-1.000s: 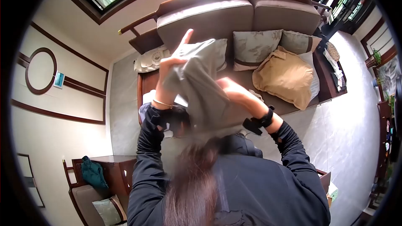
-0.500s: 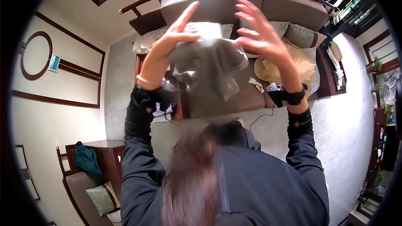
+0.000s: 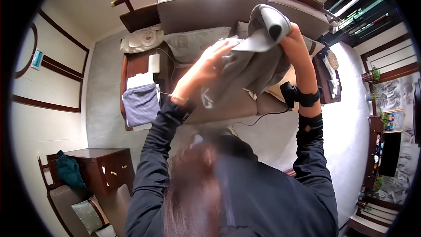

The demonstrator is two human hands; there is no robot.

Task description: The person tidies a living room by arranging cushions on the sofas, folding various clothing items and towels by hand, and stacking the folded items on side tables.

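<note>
A grey cloth garment (image 3: 263, 63) hangs in front of me, bunched and partly turned over, with a paler side and a dark patch near its top. My right hand (image 3: 293, 39) is closed around its upper right edge, the fingertips hidden by the fabric. At the garment's left side is my left hand (image 3: 210, 63), blurred, with fingers stretched toward the cloth and the thumb apart from them. Whether it touches the cloth is unclear. The garment's lower part hangs loose over the sofa seat (image 3: 232, 106).
Behind stands a wooden sofa with brown back cushions (image 3: 210, 11) and patterned pillows (image 3: 195, 41). On its left side table lie a folded blue-grey cloth (image 3: 141, 104) and a white box (image 3: 154, 63). A dark cable (image 3: 263, 116) runs near the sofa's front edge.
Both hands were spread open around the blurred garment. Now my right hand grips it and lifts its edge. My left hand has come lower, and the view has shifted.
</note>
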